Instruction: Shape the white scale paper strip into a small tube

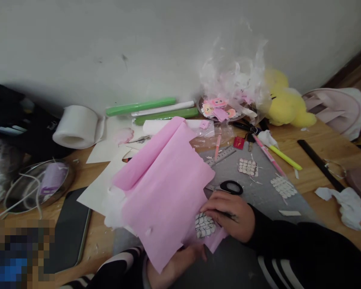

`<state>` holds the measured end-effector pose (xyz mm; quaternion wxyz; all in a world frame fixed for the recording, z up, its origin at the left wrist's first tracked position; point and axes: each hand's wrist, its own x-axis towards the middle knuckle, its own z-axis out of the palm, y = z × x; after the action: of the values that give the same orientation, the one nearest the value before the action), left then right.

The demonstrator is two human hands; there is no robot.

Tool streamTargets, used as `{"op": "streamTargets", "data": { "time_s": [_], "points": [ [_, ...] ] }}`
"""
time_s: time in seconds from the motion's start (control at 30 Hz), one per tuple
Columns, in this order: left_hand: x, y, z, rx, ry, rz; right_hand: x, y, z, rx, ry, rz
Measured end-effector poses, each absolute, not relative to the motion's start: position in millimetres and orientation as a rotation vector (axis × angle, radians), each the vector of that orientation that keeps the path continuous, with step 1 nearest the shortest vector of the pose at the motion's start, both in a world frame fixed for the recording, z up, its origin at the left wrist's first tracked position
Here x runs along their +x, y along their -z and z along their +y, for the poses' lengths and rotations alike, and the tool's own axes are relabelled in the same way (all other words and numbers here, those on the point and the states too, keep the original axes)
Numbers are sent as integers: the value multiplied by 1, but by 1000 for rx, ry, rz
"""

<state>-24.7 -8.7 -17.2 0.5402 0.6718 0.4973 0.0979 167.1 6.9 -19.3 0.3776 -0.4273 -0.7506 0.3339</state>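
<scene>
Already several cut white pieces lie by the scissors; right hand fingers press another against pink paper, left hand apparently gripping underneath.

Even, soft indoor light, faint shadows beneath objects along the wall, overall slight blur, wide-angle bending at frame edges, pixelated block at lower-left corner.

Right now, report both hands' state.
Left hand: shut on the pink crepe paper sheet.
Right hand: pressing a white scale-patterned cutout; grip cannot be told.
</scene>
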Motion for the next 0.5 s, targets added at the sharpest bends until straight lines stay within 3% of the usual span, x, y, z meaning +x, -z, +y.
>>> {"op": "streamTargets", "data": {
  "time_s": [0.2,0.5],
  "points": [
    [-18,21,-10,1375,-330,1286,160,18,1,-1105,-773,-1863],
    [-23,22,-15,1277,-447,1627,151,19,-20,-1566,-1630,-1094]
  ]
}}
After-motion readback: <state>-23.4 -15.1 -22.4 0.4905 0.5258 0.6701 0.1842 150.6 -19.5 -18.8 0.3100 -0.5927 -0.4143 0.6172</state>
